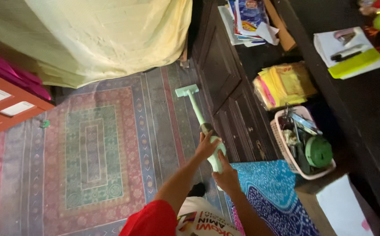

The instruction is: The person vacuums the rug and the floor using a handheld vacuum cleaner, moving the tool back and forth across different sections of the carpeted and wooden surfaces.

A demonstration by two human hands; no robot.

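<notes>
While both hands — left hand [206,146] and right hand [226,177] — grip the vacuum [201,124], its head sits near the rug's [94,157] right edge — no swept patch is discernible.

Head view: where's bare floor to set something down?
Open rug between the orange frame, yellow sheet and vacuum head. Crowded on the right: cabinet, pink basket, paper stacks. Both hands grip the vacuum.
</notes>
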